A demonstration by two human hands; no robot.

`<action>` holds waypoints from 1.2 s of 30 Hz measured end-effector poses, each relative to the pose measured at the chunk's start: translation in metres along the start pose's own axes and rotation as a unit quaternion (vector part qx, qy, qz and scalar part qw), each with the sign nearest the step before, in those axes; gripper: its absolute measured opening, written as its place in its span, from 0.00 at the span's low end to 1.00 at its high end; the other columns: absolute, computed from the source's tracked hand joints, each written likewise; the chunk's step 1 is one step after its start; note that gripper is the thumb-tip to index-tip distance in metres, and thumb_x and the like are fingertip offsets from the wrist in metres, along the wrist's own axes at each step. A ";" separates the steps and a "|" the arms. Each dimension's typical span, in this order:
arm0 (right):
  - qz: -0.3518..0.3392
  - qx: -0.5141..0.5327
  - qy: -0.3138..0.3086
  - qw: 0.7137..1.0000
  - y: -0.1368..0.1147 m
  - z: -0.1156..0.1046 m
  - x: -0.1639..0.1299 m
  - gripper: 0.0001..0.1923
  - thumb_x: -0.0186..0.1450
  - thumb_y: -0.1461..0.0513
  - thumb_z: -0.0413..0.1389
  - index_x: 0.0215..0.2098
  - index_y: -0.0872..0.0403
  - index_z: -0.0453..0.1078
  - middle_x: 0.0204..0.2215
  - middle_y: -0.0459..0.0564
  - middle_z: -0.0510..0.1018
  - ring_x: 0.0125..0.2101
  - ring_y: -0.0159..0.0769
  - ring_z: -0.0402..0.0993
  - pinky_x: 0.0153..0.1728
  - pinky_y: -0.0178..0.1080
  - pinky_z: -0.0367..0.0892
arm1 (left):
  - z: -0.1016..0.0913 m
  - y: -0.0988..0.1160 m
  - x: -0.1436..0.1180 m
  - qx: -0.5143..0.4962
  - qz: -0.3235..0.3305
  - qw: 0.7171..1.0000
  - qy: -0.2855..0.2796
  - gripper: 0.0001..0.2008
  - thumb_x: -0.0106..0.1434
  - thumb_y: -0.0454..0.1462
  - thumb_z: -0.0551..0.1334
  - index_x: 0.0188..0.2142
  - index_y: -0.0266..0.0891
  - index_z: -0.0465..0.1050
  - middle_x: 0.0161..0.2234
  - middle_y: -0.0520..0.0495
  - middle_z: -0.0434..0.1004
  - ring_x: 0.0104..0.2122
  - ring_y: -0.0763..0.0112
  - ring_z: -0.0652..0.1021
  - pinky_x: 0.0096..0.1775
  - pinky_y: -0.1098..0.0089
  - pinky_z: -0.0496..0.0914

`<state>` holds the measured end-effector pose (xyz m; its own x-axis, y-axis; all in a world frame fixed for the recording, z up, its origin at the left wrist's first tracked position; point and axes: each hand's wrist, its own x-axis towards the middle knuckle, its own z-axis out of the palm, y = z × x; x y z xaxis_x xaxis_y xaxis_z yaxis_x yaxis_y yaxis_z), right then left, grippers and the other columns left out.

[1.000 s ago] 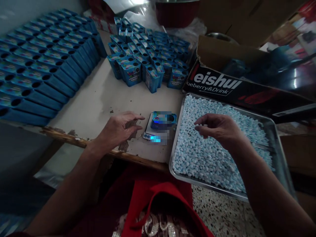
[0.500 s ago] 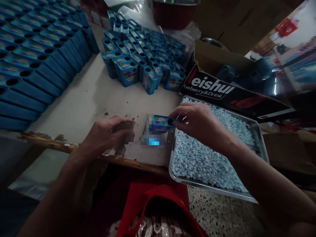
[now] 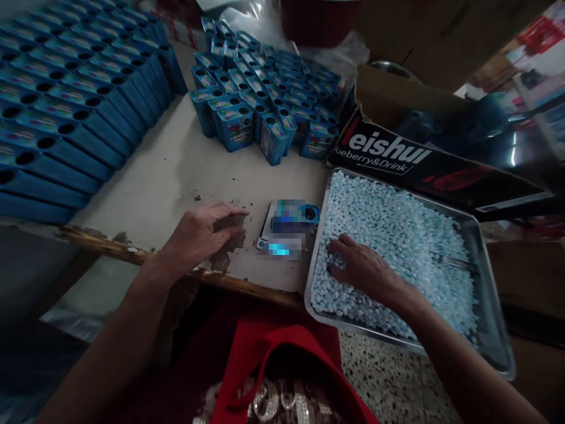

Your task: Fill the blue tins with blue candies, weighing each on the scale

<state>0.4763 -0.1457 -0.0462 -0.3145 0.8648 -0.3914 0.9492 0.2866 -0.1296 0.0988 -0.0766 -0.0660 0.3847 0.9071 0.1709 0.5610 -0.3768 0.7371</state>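
My left hand (image 3: 200, 235) rests palm down on the worn white table (image 3: 176, 176), fingers loosely curled, holding nothing. Just to its right a small blue box (image 3: 293, 213) lies on a little scale (image 3: 276, 238) with a lit display. My right hand (image 3: 359, 268) is down in the metal tray (image 3: 494, 347), fingertips pressed into the pale blue candies (image 3: 397, 235) near the tray's left side. Whether it has picked any up is hidden under the fingers.
Several upright blue boxes (image 3: 265, 100) stand grouped at the back of the table. Rows of blue boxes (image 3: 66, 100) lie stacked at the left. A black cardboard carton (image 3: 424, 159) sits behind the tray. The table's front edge (image 3: 132, 256) is chipped.
My right hand has left the blue box on the scale and dropped back into the tray of candies. My left hand stayed almost in place.
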 end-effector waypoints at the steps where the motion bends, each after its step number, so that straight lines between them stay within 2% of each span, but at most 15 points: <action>1: 0.004 0.016 -0.012 1.000 0.004 -0.005 0.001 0.13 0.68 0.64 0.60 0.51 0.54 0.77 0.45 0.55 0.81 0.39 0.45 0.80 0.38 0.42 0.68 | 0.001 0.002 0.000 -0.002 0.004 1.000 -0.002 0.15 0.69 0.43 0.68 0.54 0.45 0.83 0.51 0.46 0.86 0.51 0.57 0.84 0.58 0.57 0.78; 5: 0.040 0.120 0.003 0.992 0.029 -0.026 0.000 0.09 0.64 0.66 0.60 0.42 0.51 0.80 0.34 0.48 0.83 0.33 0.38 0.78 0.35 0.39 0.64 | 0.004 0.007 0.000 -0.003 -0.003 1.000 -0.004 0.15 0.68 0.43 0.68 0.53 0.46 0.83 0.51 0.47 0.86 0.51 0.56 0.84 0.59 0.56 0.78; 9: 0.063 0.257 0.084 0.961 0.046 -0.041 0.000 0.07 0.64 0.58 0.63 0.38 0.51 0.81 0.23 0.42 0.75 0.24 0.33 0.68 0.27 0.36 0.60 | 0.006 0.009 0.002 0.006 -0.019 1.000 -0.013 0.16 0.68 0.43 0.68 0.54 0.46 0.83 0.52 0.46 0.86 0.52 0.55 0.84 0.59 0.56 0.77; 11: 0.067 0.328 0.112 0.936 0.046 -0.052 0.004 0.08 0.63 0.56 0.66 0.37 0.51 0.80 0.21 0.41 0.71 0.22 0.31 0.64 0.25 0.35 0.58 | 0.006 0.012 0.006 0.005 -0.019 1.000 -0.012 0.17 0.68 0.44 0.67 0.54 0.45 0.83 0.53 0.46 0.86 0.53 0.55 0.84 0.60 0.56 0.77; 14: 0.060 0.425 0.114 0.896 0.034 -0.073 0.016 0.09 0.60 0.57 0.69 0.36 0.52 0.78 0.20 0.40 0.71 0.21 0.29 0.62 0.23 0.34 0.56 | 0.007 0.018 0.013 -0.002 -0.020 1.000 -0.014 0.18 0.68 0.46 0.67 0.54 0.43 0.83 0.53 0.44 0.86 0.53 0.55 0.83 0.60 0.55 0.76; 16: 0.027 0.450 0.103 0.886 0.020 -0.087 0.025 0.09 0.60 0.58 0.69 0.37 0.53 0.78 0.21 0.40 0.72 0.21 0.29 0.63 0.23 0.34 0.57 | 0.007 0.019 0.016 -0.003 -0.023 1.000 -0.017 0.19 0.68 0.47 0.67 0.55 0.44 0.82 0.53 0.44 0.86 0.53 0.54 0.83 0.60 0.53 0.77; 18: -0.022 0.429 0.098 0.898 0.004 -0.098 0.036 0.06 0.61 0.60 0.67 0.36 0.53 0.79 0.22 0.41 0.72 0.22 0.29 0.64 0.23 0.34 0.58 | 0.006 0.017 0.017 -0.003 -0.023 1.000 -0.016 0.18 0.68 0.47 0.67 0.54 0.45 0.82 0.53 0.44 0.86 0.52 0.54 0.84 0.60 0.51 0.77; 21: -0.078 0.316 0.122 0.938 -0.017 -0.107 0.050 0.04 0.61 0.64 0.65 0.36 0.53 0.80 0.24 0.42 0.76 0.24 0.29 0.68 0.26 0.34 0.60 | 0.004 0.008 0.015 -0.006 -0.028 1.000 -0.010 0.17 0.67 0.45 0.68 0.54 0.46 0.82 0.53 0.44 0.86 0.52 0.53 0.84 0.59 0.50 0.77; 24: -0.100 0.207 0.151 0.962 -0.031 -0.111 0.058 0.09 0.61 0.67 0.62 0.38 0.52 0.83 0.27 0.43 0.80 0.27 0.30 0.73 0.30 0.35 0.63 | -0.001 -0.002 0.010 -0.005 -0.052 0.999 -0.017 0.18 0.67 0.45 0.68 0.55 0.46 0.82 0.54 0.44 0.86 0.52 0.53 0.84 0.59 0.50 0.77; 27: -0.104 0.170 0.150 0.968 -0.037 -0.114 0.060 0.13 0.62 0.68 0.62 0.41 0.51 0.85 0.32 0.45 0.85 0.31 0.33 0.78 0.34 0.36 0.67 | -0.008 -0.010 0.004 -0.011 -0.068 0.997 -0.021 0.20 0.68 0.46 0.67 0.57 0.44 0.81 0.55 0.45 0.85 0.54 0.54 0.83 0.58 0.53 0.76; 32: -0.098 0.176 0.141 0.969 -0.042 -0.118 0.054 0.13 0.65 0.66 0.65 0.46 0.49 0.87 0.36 0.47 0.86 0.34 0.35 0.79 0.37 0.38 0.69 | -0.015 -0.014 0.001 -0.015 -0.053 0.998 -0.016 0.19 0.70 0.45 0.67 0.57 0.44 0.81 0.56 0.45 0.84 0.54 0.55 0.82 0.57 0.56 0.77; 34: -0.079 0.233 0.136 0.960 -0.039 -0.117 0.050 0.11 0.65 0.63 0.67 0.46 0.49 0.87 0.35 0.47 0.86 0.32 0.35 0.78 0.35 0.38 0.69 | -0.013 -0.011 0.003 -0.012 -0.041 0.999 -0.014 0.18 0.69 0.43 0.67 0.56 0.43 0.82 0.54 0.45 0.85 0.53 0.55 0.83 0.57 0.55 0.77; 36: -0.045 0.343 0.118 0.931 -0.029 -0.114 0.047 0.11 0.64 0.59 0.69 0.45 0.50 0.86 0.32 0.46 0.84 0.29 0.34 0.75 0.32 0.38 0.68 | -0.008 -0.003 0.009 -0.020 -0.018 1.000 -0.002 0.16 0.69 0.42 0.67 0.54 0.42 0.82 0.52 0.44 0.86 0.51 0.55 0.84 0.57 0.54 0.77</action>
<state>0.4336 -0.0666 0.0429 -0.3073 0.9397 -0.1503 0.6701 0.1015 -0.7353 0.0941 -0.0657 -0.0616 0.3677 0.9191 0.1416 0.5441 -0.3361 0.7688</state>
